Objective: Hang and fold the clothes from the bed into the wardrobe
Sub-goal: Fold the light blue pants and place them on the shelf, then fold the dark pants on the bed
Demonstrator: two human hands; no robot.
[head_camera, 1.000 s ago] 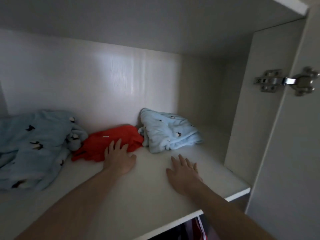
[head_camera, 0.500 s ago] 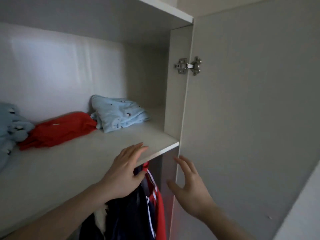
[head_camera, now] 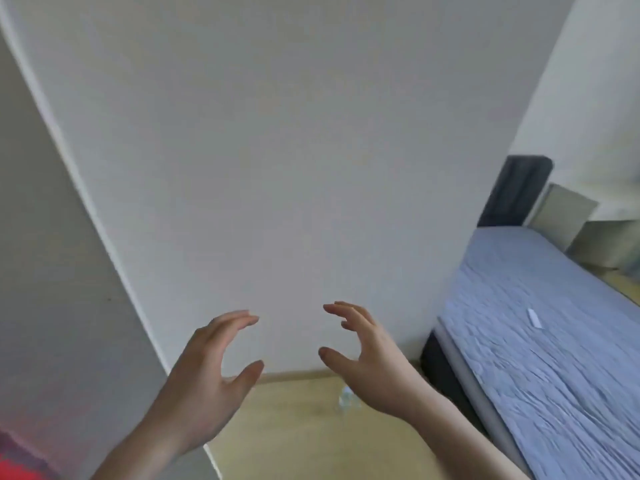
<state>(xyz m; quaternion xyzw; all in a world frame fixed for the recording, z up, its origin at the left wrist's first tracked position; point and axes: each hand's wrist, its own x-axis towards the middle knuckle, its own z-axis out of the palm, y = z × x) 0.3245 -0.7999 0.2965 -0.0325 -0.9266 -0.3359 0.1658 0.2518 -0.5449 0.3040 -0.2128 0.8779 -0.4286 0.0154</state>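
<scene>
My left hand (head_camera: 211,372) and my right hand (head_camera: 367,358) hang in the air side by side, fingers loosely curved, holding nothing. Behind them is a plain white wall (head_camera: 277,150). The open wardrobe door (head_camera: 52,271) fills the left side, seen edge-on and from its inner face. A sliver of red clothing (head_camera: 17,462) shows at the bottom left corner. The bed (head_camera: 540,341) with a rumpled blue sheet lies at the right; no clothes are visible on the part in view. The wardrobe shelf and its folded clothes are out of view.
A small white strip (head_camera: 534,318) lies on the bed sheet. A dark headboard (head_camera: 512,192) stands at the bed's far end, with a pale panel (head_camera: 561,216) beside it. Wooden floor (head_camera: 311,427) runs between door and bed, with a small clear object (head_camera: 346,398) on it.
The view has swung right, away from the wardrobe shelf toward the wall and bed. Both hands left the shelf edge and door and now float free in front.
</scene>
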